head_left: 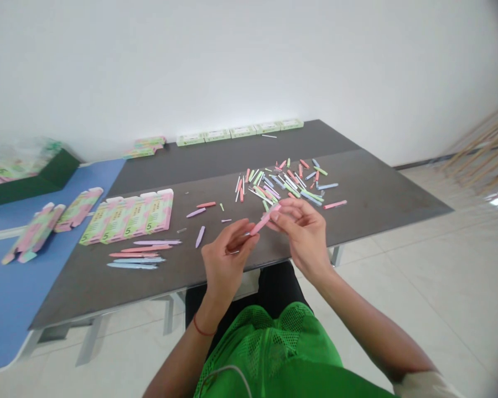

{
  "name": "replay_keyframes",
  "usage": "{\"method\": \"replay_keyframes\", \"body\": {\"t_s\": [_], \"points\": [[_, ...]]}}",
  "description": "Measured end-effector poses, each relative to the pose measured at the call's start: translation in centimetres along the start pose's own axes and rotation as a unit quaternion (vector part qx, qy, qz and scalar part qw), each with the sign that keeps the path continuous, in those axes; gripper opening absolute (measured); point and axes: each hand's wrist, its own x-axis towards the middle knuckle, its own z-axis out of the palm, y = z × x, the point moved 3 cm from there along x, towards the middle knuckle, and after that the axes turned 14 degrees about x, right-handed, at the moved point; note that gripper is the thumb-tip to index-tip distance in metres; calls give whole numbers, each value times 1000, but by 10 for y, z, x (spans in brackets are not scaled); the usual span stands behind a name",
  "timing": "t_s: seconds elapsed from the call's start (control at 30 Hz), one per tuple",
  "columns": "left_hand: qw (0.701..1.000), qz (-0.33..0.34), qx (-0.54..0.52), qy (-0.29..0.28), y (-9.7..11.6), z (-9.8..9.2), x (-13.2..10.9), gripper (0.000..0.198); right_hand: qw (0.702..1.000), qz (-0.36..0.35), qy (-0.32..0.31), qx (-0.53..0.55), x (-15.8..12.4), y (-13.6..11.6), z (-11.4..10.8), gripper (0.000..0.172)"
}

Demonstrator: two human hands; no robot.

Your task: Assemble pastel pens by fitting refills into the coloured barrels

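1. While both hands are raised over the near edge of a dark grey table [83, 293], the right hand [301, 235] pinches a pink pen [262, 222], with thumb and fingers clamped on its barrel.
2. The left hand [228, 257] curls at the pen's lower end, its fingertips closing toward a thin pale pen part [245, 234]. The fingers partly hide this part, so a firm grip cannot be confirmed.
3. The pen is held in the air above the table, just in front of a loose heap of pastel pen parts [284, 185].
4. To the left lie a row of long pastel pens [136, 255], a short lilac pen piece [200, 236] and flat pink-and-green printed cartons [126, 216]. A line of green boxes [240, 131] stands along the far table edge.
5. Risk: the thin part could slip or bend if the two hands twist or pull unevenly. Dropped pieces could roll among the heap or off the near edge, and a bumped forearm could disturb the neat row of pens.
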Motion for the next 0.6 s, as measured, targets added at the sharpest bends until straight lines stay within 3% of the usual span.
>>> {"method": "replay_keyframes", "body": {"t_s": [0.1, 0.2, 0.6], "points": [[985, -110, -123, -40, -11, 13, 1, 37, 991, -76, -60, -96, -2, -13, 4, 23], [969, -156, -181, -64, -16, 19, 1, 34, 978, -121, -84, -148, -4, -20, 8, 20], [961, -167, -206, -80, -16, 21, -3, 29, 970, -150, -88, -171, 2, -31, 13, 22]]}}
